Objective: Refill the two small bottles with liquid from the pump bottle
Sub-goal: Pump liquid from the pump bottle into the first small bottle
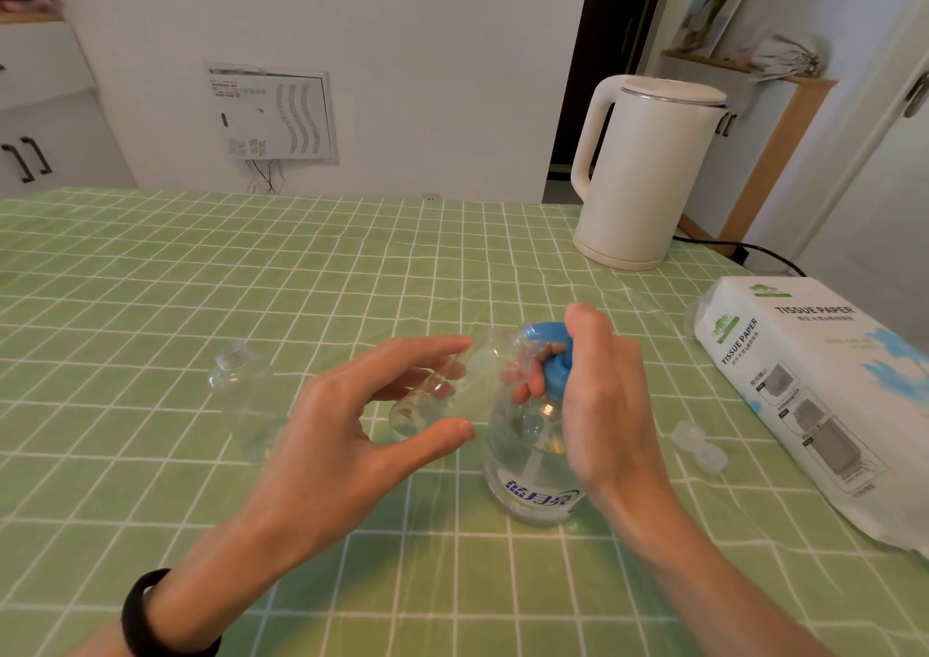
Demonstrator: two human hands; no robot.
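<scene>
One pump bottle [528, 465] of clear plastic, round-bodied with a blue head, stands on the green checked tablecloth [201, 264]. The right hand [598, 405] grips that head. Of two small clear bottles, the upright small bottle [236, 380] stands left of the pump bottle. The tilted small bottle [417, 405] lies just left of it, within the wide-spread left hand [327, 430]; whether that hand grips it cannot be told. Two clear caps [696, 448] lie right of the pump bottle, one white kettle [648, 174] behind it.

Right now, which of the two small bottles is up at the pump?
The tipped small bottle, held sideways in the left hand beside the blue pump head. The upright small bottle stands alone on the tablecloth farther left, untouched.
</scene>
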